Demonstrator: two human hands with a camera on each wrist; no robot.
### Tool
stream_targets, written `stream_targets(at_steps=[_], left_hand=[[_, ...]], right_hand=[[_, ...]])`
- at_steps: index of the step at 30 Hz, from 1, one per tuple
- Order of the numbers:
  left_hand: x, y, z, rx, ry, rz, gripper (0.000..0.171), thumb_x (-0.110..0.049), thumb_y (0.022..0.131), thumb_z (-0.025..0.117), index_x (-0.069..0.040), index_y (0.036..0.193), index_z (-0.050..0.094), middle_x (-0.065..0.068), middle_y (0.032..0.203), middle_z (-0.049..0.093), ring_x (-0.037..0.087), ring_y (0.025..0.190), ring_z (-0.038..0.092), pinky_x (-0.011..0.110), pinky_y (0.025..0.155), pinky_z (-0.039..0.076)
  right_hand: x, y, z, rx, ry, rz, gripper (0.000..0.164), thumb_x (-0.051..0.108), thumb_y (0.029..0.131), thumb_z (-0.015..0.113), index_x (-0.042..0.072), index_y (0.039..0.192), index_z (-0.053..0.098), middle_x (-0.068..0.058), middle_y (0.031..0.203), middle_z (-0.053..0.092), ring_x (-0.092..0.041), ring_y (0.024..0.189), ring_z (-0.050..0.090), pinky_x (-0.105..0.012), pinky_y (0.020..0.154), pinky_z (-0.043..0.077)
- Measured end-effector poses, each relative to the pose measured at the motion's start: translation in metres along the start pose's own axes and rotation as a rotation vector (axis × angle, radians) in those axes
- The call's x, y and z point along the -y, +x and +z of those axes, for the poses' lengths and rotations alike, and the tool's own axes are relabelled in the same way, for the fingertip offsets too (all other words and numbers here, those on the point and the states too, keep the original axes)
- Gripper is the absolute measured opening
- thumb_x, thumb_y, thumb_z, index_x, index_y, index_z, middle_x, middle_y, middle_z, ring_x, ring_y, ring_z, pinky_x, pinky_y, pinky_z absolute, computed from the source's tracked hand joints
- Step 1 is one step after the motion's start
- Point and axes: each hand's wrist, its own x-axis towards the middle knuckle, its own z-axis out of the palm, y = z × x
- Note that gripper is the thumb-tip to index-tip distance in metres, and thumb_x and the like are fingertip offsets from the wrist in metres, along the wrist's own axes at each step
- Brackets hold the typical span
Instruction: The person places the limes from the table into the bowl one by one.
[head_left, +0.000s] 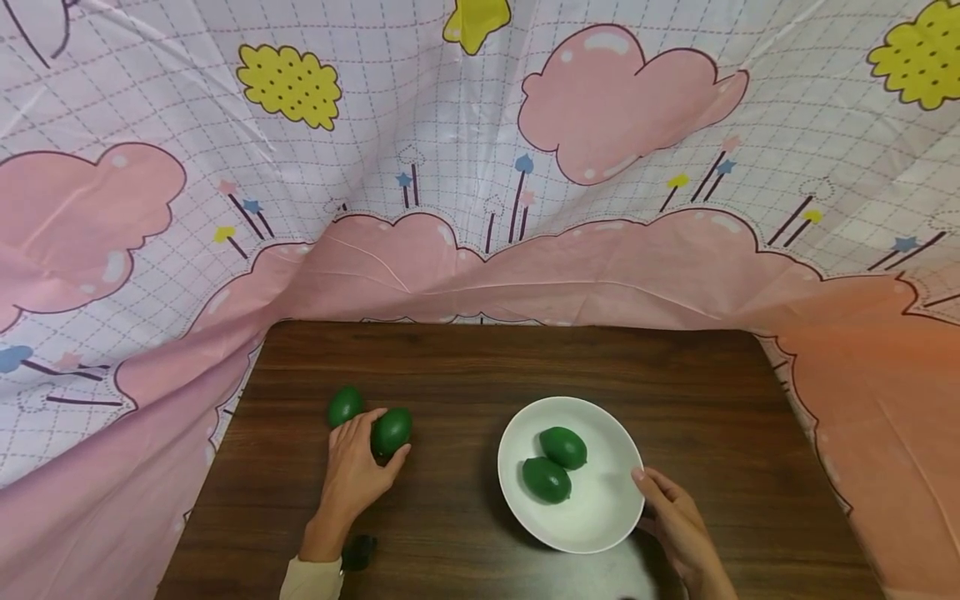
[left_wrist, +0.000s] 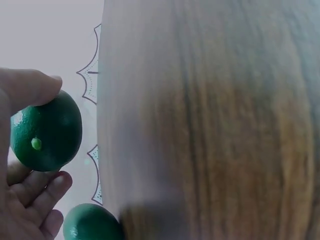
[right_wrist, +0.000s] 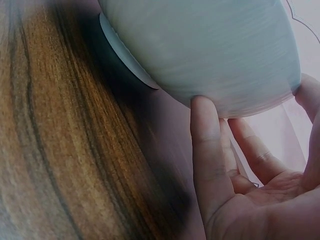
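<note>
My left hand [head_left: 357, 468] pinches a green lime [head_left: 392, 431] between thumb and fingers, on the left of the table. In the left wrist view, the thumb lies along one side of that lime [left_wrist: 47, 132] with the fingertips at the other. Just behind the hand lies another lime [head_left: 345, 405], partly covered by the fingers. A white bowl [head_left: 609, 517] to the right has two limes inside, one [head_left: 563, 448] behind the other [head_left: 546, 481]. My right hand [head_left: 678, 525] holds the bowl's right side, thumb at the rim and fingers against the outer wall [right_wrist: 215, 60].
The brown wooden table [head_left: 465, 367] ends at the back against a patterned cloth [head_left: 510, 283] that also hangs along both sides. A small dark object [head_left: 359, 552] shows beside the left wrist.
</note>
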Motion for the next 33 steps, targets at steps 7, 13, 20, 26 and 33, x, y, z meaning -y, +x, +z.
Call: stream_targets(at_steps=[7,13,20,26,33], left_hand=[[-0.007,0.002,-0.005,0.008,-0.005,0.004,0.069,-0.041,0.082,0.089,-0.005,0.136,0.063,0.015,0.124,0.071,0.037,0.115,0.065,0.057,0.107,0.043],[-0.011,0.003,-0.007,0.014,-0.002,0.011,0.069,-0.042,0.082,0.089,-0.006,0.136,0.063,0.014,0.124,0.071,0.036,0.115,0.065,0.055,0.107,0.043],[-0.017,0.005,-0.009,0.013,-0.010,0.035,0.069,-0.041,0.082,0.089,-0.006,0.136,0.063,0.014,0.124,0.071,0.035,0.114,0.065,0.055,0.106,0.044],[-0.022,0.006,-0.004,0.010,-0.013,0.062,0.069,-0.041,0.082,0.089,-0.006,0.136,0.063,0.013,0.124,0.071,0.034,0.113,0.065,0.054,0.104,0.045],[-0.029,0.007,0.001,0.004,-0.029,0.083,0.069,-0.040,0.081,0.090,-0.007,0.135,0.064,0.012,0.123,0.072,0.034,0.112,0.065,0.053,0.103,0.046]], right_hand=[[0.000,0.001,0.000,0.003,-0.009,0.007,0.027,0.031,0.110,0.056,0.010,0.125,0.067,0.007,0.101,0.075,-0.013,0.091,0.074,-0.037,0.080,0.064],[0.001,0.001,0.000,0.015,-0.020,0.008,0.031,0.032,0.110,0.056,0.008,0.127,0.066,0.006,0.102,0.075,-0.014,0.092,0.074,-0.037,0.081,0.064],[0.001,0.002,0.000,-0.006,-0.022,0.026,0.038,0.034,0.110,0.058,0.004,0.132,0.064,0.008,0.101,0.074,-0.014,0.092,0.074,-0.037,0.081,0.064],[0.000,0.001,-0.001,0.006,-0.006,0.010,0.024,0.031,0.110,0.057,0.013,0.121,0.070,0.007,0.099,0.075,-0.013,0.089,0.074,-0.037,0.078,0.064],[0.000,0.002,-0.004,0.020,0.001,0.026,0.022,0.030,0.110,0.056,0.016,0.120,0.069,0.008,0.100,0.074,-0.014,0.089,0.074,-0.037,0.079,0.064]])
